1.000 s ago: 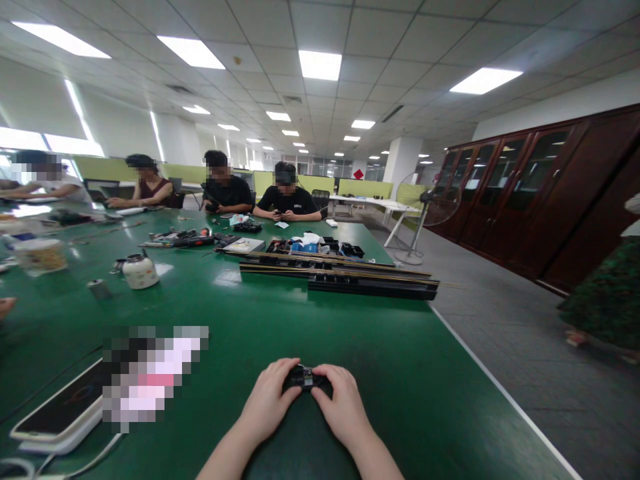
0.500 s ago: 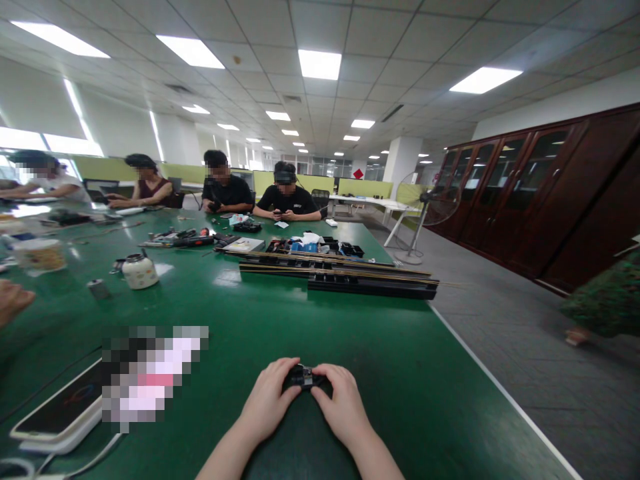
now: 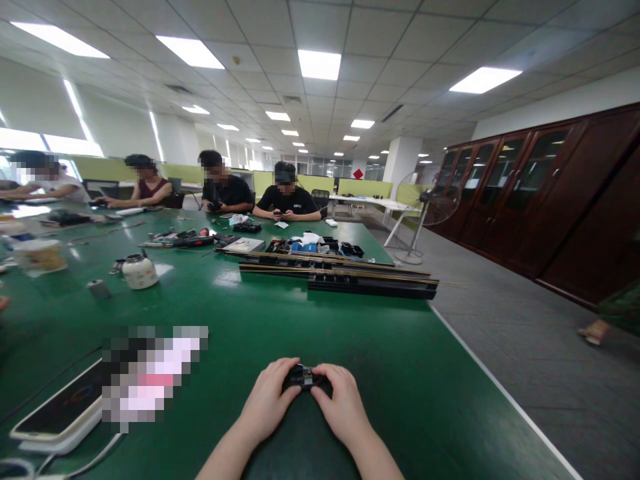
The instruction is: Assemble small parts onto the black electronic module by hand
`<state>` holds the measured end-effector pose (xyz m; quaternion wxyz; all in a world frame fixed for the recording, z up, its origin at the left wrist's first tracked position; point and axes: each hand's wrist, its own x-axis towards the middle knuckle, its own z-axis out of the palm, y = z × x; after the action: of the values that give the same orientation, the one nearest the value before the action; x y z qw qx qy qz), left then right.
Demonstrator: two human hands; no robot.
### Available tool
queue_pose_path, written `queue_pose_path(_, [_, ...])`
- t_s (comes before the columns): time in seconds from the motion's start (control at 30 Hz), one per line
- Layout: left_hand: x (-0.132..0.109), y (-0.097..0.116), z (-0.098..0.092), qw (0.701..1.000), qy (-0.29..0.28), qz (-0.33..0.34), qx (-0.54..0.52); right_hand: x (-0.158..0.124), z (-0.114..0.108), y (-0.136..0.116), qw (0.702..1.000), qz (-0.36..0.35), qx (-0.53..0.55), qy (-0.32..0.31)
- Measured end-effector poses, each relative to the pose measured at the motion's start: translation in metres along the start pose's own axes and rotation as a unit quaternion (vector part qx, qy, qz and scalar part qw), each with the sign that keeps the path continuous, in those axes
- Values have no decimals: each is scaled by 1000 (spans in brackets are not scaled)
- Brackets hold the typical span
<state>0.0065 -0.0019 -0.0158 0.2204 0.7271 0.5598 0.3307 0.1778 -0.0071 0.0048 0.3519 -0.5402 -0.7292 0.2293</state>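
In the head view, the bare left hand (image 3: pixel 271 392) and bare right hand (image 3: pixel 344 399) look the same as a second ago, and so does the small black piece (image 3: pixel 307 379) with a shiny grey middle, so the work seems to be in a quiet, careful hold. What changed is far off: well left of the piece, a co-worker's hand (image 3: pixel 3 303) has almost slipped out of sight, and well right of it, a walker's foot (image 3: pixel 594 332) has moved along. The piece sits between the hands, over or on the shiny green table (image 3: pixel 400 360); I can't tell which. Each grip is closed around one end, thumb on the near side, fingers on the far side. Past the piece lie long black rails (image 3: pixel 373 288).
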Motion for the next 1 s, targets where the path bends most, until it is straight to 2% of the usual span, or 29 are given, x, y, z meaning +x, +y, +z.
queue_pose_path(1.0, [0, 0, -1, 1000, -2, 2, 7, 1, -1, 0, 1000, -1, -1, -4])
